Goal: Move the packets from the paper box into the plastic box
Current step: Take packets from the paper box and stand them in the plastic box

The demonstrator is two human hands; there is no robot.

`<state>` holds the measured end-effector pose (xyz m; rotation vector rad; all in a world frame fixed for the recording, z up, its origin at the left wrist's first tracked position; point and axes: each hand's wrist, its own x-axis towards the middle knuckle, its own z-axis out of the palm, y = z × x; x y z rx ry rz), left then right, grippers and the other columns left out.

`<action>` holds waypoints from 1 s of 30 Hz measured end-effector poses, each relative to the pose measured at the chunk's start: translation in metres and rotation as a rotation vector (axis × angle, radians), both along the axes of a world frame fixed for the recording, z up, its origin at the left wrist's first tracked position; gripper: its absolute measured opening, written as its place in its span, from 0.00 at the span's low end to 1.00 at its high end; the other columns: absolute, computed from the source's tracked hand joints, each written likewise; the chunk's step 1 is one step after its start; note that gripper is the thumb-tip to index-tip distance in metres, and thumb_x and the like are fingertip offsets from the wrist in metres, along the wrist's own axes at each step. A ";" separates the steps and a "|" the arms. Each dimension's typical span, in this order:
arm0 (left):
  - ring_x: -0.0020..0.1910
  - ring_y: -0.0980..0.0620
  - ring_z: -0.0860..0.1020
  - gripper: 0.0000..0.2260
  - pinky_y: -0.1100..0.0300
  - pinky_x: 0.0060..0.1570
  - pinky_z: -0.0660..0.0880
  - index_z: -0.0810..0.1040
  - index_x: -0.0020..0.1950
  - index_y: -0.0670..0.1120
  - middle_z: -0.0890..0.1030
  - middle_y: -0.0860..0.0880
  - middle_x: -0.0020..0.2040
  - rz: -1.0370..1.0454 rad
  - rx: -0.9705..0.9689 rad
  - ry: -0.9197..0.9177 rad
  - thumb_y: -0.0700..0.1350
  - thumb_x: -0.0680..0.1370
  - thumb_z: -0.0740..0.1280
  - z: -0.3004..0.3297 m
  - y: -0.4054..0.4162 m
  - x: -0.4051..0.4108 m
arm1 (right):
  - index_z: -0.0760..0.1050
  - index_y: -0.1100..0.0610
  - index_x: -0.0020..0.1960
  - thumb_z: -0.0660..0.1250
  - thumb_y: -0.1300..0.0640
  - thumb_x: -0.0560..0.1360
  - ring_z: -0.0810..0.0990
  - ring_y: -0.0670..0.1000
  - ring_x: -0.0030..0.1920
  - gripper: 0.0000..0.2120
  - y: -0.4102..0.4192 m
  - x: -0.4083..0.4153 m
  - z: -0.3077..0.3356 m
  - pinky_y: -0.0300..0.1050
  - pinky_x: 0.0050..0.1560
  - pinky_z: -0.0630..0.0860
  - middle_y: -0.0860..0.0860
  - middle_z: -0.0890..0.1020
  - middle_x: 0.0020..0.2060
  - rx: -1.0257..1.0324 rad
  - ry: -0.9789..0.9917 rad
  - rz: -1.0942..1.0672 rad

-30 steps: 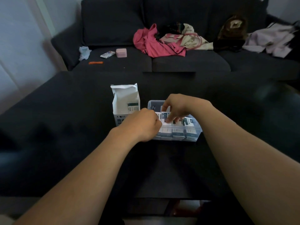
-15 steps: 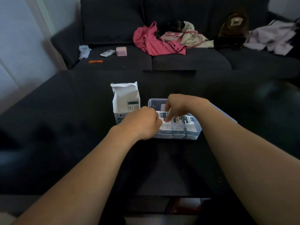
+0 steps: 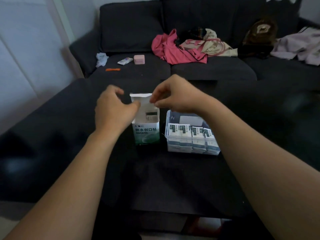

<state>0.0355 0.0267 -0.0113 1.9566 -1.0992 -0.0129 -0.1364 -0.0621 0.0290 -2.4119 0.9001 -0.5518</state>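
Seemingly your right hand (image 3: 174,96) is pinching the paper box (image 3: 146,126) flap, left hand (image 3: 112,108) curling empty, as you are reaching for light, slippery packets (image 3: 190,134) best pinched by their edges.

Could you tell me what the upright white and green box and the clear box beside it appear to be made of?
The paper box looks like thin matte cardboard: its opened top flap stands creased and folded, and the front carries flat printed lettering. The plastic box seems to be clear, fairly rigid plastic with a slight gloss: the packets inside show straight through its walls.
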 end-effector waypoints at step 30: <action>0.30 0.57 0.68 0.13 0.64 0.28 0.59 0.78 0.41 0.48 0.72 0.54 0.33 -0.159 0.142 -0.241 0.46 0.84 0.62 -0.002 0.002 -0.019 | 0.81 0.46 0.59 0.70 0.53 0.76 0.81 0.56 0.52 0.12 0.020 0.029 -0.044 0.46 0.43 0.70 0.51 0.83 0.51 -0.342 0.328 -0.127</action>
